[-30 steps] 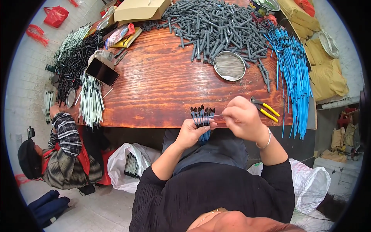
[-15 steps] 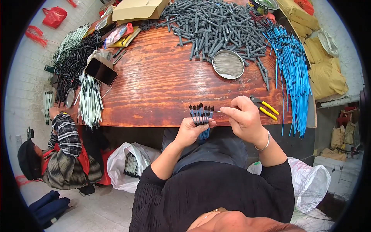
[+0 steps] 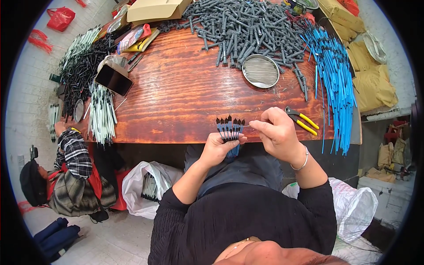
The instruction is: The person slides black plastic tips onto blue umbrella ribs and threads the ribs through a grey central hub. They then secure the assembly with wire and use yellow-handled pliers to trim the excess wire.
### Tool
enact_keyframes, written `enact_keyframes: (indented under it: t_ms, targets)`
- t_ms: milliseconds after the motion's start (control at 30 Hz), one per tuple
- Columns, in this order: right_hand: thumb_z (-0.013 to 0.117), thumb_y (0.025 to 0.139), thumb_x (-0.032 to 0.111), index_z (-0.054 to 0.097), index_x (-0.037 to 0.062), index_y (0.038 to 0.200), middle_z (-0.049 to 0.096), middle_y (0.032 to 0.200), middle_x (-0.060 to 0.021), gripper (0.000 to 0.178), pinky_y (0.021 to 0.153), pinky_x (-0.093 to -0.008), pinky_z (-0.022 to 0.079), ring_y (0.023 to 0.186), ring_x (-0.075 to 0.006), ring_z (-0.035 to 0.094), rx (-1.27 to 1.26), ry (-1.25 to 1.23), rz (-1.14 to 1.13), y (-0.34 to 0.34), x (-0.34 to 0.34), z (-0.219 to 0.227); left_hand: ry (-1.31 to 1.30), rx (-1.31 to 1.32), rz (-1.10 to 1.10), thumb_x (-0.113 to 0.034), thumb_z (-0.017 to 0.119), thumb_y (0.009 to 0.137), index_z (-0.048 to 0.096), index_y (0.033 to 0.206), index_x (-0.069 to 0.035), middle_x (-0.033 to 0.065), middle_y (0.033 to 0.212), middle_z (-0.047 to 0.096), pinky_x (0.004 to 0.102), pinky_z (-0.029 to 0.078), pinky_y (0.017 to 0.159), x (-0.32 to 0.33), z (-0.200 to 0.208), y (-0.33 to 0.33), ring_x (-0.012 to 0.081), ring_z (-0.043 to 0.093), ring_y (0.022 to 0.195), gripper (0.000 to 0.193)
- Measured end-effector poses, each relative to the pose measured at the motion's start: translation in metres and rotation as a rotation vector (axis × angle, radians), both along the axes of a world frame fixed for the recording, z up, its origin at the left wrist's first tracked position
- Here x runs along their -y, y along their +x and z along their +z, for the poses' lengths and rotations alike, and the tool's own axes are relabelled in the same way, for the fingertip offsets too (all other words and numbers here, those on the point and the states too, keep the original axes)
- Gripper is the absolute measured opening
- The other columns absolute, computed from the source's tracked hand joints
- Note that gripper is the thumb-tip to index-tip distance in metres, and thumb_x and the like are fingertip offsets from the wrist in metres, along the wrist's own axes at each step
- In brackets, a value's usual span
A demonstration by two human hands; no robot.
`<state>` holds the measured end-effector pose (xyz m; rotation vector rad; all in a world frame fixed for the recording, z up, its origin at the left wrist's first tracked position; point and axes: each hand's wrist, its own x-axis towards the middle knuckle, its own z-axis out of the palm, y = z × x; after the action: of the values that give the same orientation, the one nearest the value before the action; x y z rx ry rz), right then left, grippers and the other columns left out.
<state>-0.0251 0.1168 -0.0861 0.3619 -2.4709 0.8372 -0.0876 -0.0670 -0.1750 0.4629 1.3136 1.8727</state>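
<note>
My left hand (image 3: pixel 216 150) is closed around a fanned bundle of thin blue rods with black pointed tips (image 3: pixel 229 126). The tips stand up above the fingers, and the blue ends hang below the hand. Just to the right, my right hand (image 3: pixel 278 134) pinches a thin metal pin (image 3: pixel 244 126) between thumb and forefinger. The pin reaches sideways to the rightmost rods; whether it enters one is too small to tell. Both hands are at the table's near edge.
A round tin of thin metal pins (image 3: pixel 261 72) stands before a heap of grey plastic parts (image 3: pixel 247 31). Yellow-handled pliers (image 3: pixel 302 120) lie right, beside many blue rods (image 3: pixel 333 88). A phone (image 3: pixel 114 80) leans left near white rods (image 3: pixel 101 112). Another person (image 3: pixel 73 176) sits left.
My right hand with the pin has shifted very slightly left toward the bundle. My left hand keeps its hold. The whole view has moved a little.
</note>
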Motion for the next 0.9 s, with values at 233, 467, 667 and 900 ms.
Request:
enact_keyframes:
  t_ms: [233, 467, 667, 900]
  targets:
    - [0.061, 0.058, -0.008, 0.063, 0.0028, 0.084, 0.051, 0.074, -0.0091, 0.029, 0.056, -0.0323, 0.040, 0.065, -0.0229, 0.050, 0.126, -0.239, 0.075, -0.005, 0.001, -0.015, -0.005, -0.036, -0.021, 0.004, 0.054, 0.083, 0.063, 0.097, 0.002, 0.0083, 0.092, 0.066, 0.0274, 0.049, 0.079, 0.000, -0.001, -0.001, 0.0134, 0.061, 0.087, 0.017]
    - [0.063, 0.060, -0.005, 0.063, 0.0039, 0.085, 0.052, 0.076, -0.0089, 0.026, 0.059, -0.0328, 0.040, 0.068, -0.0233, 0.050, -0.012, 0.104, -0.027, -0.007, 0.010, 0.000, -0.030, -0.061, -0.005, 0.005, 0.054, 0.082, 0.064, 0.097, 0.001, 0.0070, 0.092, 0.066, 0.0267, 0.048, 0.079, -0.001, -0.005, 0.001, 0.0124, 0.061, 0.086, 0.018]
    - [0.065, 0.061, 0.001, 0.064, 0.0092, 0.088, 0.051, 0.074, -0.0054, 0.028, 0.060, -0.0321, 0.037, 0.068, -0.0221, 0.049, 0.003, 0.047, 0.063, -0.012, 0.012, -0.003, -0.043, -0.075, -0.004, 0.005, 0.055, 0.082, 0.064, 0.097, 0.000, 0.0062, 0.092, 0.066, 0.0266, 0.049, 0.080, 0.000, -0.004, 0.000, 0.0119, 0.061, 0.087, 0.019]
    - [0.067, 0.061, 0.007, 0.064, 0.0125, 0.092, 0.048, 0.073, -0.0030, 0.031, 0.060, -0.0323, 0.036, 0.066, -0.0205, 0.047, -0.005, 0.183, 0.130, -0.017, 0.007, 0.004, -0.064, -0.076, -0.026, 0.005, 0.055, 0.081, 0.064, 0.097, 0.000, 0.0056, 0.092, 0.066, 0.0269, 0.049, 0.080, 0.001, -0.002, -0.003, 0.0112, 0.061, 0.087, 0.019]
